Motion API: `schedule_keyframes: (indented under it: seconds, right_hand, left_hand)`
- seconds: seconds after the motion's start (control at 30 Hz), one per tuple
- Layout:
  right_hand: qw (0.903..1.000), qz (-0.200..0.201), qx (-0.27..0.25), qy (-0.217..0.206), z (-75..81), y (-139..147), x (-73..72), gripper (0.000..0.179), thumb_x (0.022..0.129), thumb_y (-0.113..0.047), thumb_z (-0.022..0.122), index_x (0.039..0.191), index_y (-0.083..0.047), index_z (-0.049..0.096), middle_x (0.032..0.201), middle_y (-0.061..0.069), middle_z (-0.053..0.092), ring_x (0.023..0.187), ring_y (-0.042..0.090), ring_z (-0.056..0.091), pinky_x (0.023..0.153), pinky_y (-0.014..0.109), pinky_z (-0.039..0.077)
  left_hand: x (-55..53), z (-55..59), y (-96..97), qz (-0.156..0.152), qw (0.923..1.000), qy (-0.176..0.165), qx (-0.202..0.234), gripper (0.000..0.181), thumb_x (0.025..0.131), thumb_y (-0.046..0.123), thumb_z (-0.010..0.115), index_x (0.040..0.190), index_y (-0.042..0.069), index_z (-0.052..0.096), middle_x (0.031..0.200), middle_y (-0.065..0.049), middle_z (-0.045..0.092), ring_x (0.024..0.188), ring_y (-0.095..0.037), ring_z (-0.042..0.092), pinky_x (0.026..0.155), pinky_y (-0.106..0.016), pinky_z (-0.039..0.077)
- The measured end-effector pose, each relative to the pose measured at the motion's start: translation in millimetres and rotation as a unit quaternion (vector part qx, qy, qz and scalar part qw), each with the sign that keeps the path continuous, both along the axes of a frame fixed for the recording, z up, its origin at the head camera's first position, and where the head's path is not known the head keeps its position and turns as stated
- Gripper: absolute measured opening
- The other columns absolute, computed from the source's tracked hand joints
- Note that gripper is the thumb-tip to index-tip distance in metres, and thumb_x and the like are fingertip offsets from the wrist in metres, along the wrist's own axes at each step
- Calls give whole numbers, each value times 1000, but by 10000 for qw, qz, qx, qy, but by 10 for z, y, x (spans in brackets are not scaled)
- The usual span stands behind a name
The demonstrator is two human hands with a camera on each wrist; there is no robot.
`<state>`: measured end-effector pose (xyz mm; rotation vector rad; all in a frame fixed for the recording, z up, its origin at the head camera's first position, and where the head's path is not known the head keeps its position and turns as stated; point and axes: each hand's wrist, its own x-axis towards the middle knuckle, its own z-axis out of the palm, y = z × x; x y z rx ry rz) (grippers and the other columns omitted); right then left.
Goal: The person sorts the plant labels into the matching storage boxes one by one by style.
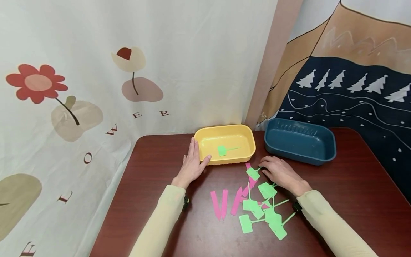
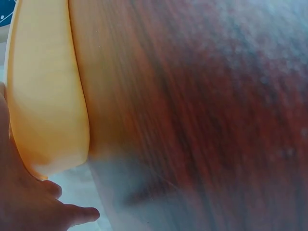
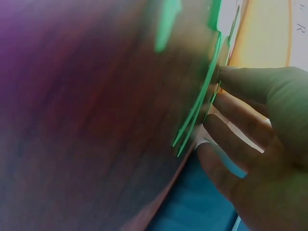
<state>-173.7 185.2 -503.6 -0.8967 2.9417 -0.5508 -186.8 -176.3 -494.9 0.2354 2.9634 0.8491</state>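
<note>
My left hand [image 1: 191, 162] rests against the left end of a yellow plastic basin [image 1: 224, 161], fingers straight along its side and thumb by the front rim. One green plant label [image 1: 222, 150] with a thin stem lies inside that basin. My right hand [image 1: 280, 172] is in front of the blue basin, its thumb and fingertips pinching the stem of another green plant label [image 1: 253, 174]. In the right wrist view, thin green stems [image 3: 195, 113] run beside the fingertips. Nearer me lies a loose pile of green plant labels [image 1: 272, 216], overlapping one another.
A dark blue basin [image 1: 300, 155] stands at the back right, beside the yellow one. Several pink pointed strips [image 1: 224, 204] lie left of the green pile and partly under it. Printed curtains [image 1: 199, 71] hang behind the brown table [image 1: 144, 171].
</note>
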Motion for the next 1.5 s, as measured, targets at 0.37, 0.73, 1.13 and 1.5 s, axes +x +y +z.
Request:
schedule_keyframes:
  seconds: [0.37, 0.73, 1.13, 1.5]
  right_hand:
    - [9993, 116, 297, 209, 67, -24, -9, 12, 88, -9, 82, 99, -11, 79, 92, 0, 67, 85, 21, 63, 78, 43, 54]
    - [9977, 252, 633, 55, 97, -50, -32, 2, 91, -9, 79, 90, -11, 77, 80, -3, 64, 72, 14, 58, 71, 37, 54]
    - [9990, 149, 415, -71, 182, 43, 13, 4, 92, -11, 78, 96, -9, 78, 83, -4, 64, 74, 12, 56, 73, 37, 55]
    - [9998, -178, 17, 72, 407, 121, 126, 8, 91, -10, 80, 98, -13, 76, 88, -5, 65, 77, 12, 56, 74, 36, 56]
  left_hand:
    - [-13, -11, -13, -33, 10000, -41, 55, 95, 106, 58, 44, 164, -1, -2, 172, -6, -19, 158, -32, 10, 117, -69, 19]
    - [-7, 3, -7, -25, 9999, -26, 94, 95, 105, 56, 46, 164, -2, -1, 172, -7, -18, 157, -34, 15, 117, -69, 20]
    - [-6, -9, 6, -22, 10000, -6, 97, 95, 105, 56, 46, 164, -2, -2, 173, -8, -16, 155, -38, 22, 116, -70, 21]
    - [3, 0, 10, 23, 9999, 93, 88, 96, 105, 55, 48, 164, -2, -2, 173, -11, -15, 158, -35, 6, 117, -70, 20]
